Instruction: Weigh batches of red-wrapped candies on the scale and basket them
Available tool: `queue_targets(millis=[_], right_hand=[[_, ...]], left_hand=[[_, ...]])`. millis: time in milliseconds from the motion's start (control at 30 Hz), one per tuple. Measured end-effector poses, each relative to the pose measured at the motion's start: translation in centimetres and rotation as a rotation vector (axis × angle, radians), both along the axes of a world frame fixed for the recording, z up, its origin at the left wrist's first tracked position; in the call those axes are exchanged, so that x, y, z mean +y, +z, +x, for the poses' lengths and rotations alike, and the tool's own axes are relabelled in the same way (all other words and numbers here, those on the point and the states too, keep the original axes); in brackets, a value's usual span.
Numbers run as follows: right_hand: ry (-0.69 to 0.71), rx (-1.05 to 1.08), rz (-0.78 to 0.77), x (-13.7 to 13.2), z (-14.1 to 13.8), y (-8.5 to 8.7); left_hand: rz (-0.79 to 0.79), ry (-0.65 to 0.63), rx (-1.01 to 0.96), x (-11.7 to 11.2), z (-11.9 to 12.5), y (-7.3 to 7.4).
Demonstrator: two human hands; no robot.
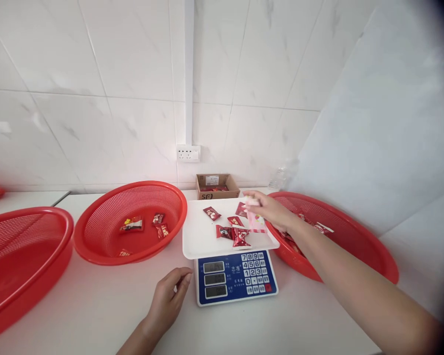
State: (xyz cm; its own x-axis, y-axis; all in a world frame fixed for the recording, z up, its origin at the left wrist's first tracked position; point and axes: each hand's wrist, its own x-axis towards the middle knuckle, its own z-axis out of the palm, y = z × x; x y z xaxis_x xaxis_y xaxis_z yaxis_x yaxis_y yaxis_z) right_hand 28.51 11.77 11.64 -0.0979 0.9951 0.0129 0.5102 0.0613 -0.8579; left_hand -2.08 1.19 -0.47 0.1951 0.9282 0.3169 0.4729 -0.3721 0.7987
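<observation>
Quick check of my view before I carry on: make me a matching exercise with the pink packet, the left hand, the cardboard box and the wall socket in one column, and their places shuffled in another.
Things
1. Pink packet
2. Left hand
3. Cardboard box
4. Wall socket

Places
A. Behind the white tray
B. Mounted on the tiled wall
C. Held over the tray by the right hand
D. Beside the scale, on its display side

Pairs: 1-C, 2-D, 3-A, 4-B
</observation>
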Motion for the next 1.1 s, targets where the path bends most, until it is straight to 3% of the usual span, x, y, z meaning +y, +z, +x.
queue_targets(millis=[67,167,300,533,600,667,767,867,967,1100], right_hand=[[0.040,-0.056,-0.032,0.5,-1.7,-0.4],[-0.034,-0.195,0.088,1.2,-2.3,-1.0],[-0.148,-0.357,0.143,0.8,-0.5,-0.8],[-0.328,-0.943,0.137,-2.4,3.6,-0.1],[-0.227,-0.966,0.178,-3.2,2.7,-0.6],[-0.010,-0.900,0.208,-3.7,0.9,-1.5],[0.190,-0.826,0.118,-3.4,-1.9,-3.1],[0.179,-0.801,0.058,-2.1,-3.7,-4.1],[0.152,-0.808,0.107,-0.5,-4.9,-4.2],[0.249,-0.817,0.152,1.1,-6.8,-4.0]], left_hand=[[0.003,0.008,-0.007,0.1,-0.1,-0.2],[0.013,0.020,-0.024,0.1,-0.3,-0.4],[0.021,0.013,-0.025,0.0,-0.4,-0.3],[0.040,-0.055,-0.014,-0.5,0.0,-0.6],[0.032,-0.068,-0.017,-0.5,0.0,-0.8],[0.023,-0.076,-0.015,-0.5,0.0,-0.9],[0.015,-0.071,-0.011,-0.4,0.0,-1.0],[0.015,-0.039,-0.008,-0.2,-0.1,-1.1],[0.017,-0.007,-0.012,0.0,-0.1,-1.1],[0.006,-0.013,-0.019,0.1,0.0,-1.0]])
